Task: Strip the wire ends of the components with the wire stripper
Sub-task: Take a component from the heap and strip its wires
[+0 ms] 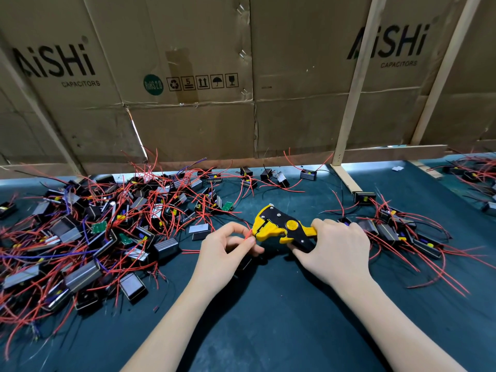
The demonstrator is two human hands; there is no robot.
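A yellow and black wire stripper (281,226) is held above the dark green table mat (268,318), its jaws pointing left. My right hand (338,251) grips its handles. My left hand (228,251) pinches a thin red wire (249,234) between thumb and fingertips, and the wire's end reaches the stripper's jaws. A dark component under my left hand is mostly hidden.
A large heap of black boxed components with red wires (88,237) covers the left of the mat. A smaller heap (402,234) lies right of my right hand. Cardboard panels (188,116) and wooden slats (349,103) wall off the back.
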